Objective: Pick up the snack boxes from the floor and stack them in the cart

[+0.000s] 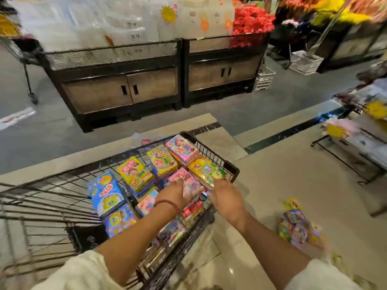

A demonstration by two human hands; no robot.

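Note:
A black wire cart [227, 164] stands in front of me, holding several colourful snack boxes in rows. Both my hands reach over its right side. My left hand [178, 190], with a red bead bracelet on the wrist, rests on a pink snack box [186, 178] near the cart's right wall. My right hand [225, 194] touches the near edge of an orange-yellow snack box [204, 169] beside it. Fingers of both hands are blurred. More snack boxes [297, 222] lie in a loose heap on the floor to my right.
Dark wooden display stands [129, 88] with white packages and red flowers [251, 19] rise beyond the cart. A wire rack [356, 147] of goods stands at the right. Another cart's wheel [33, 97] shows at far left. Tiled floor [282, 174] lies between cart and rack.

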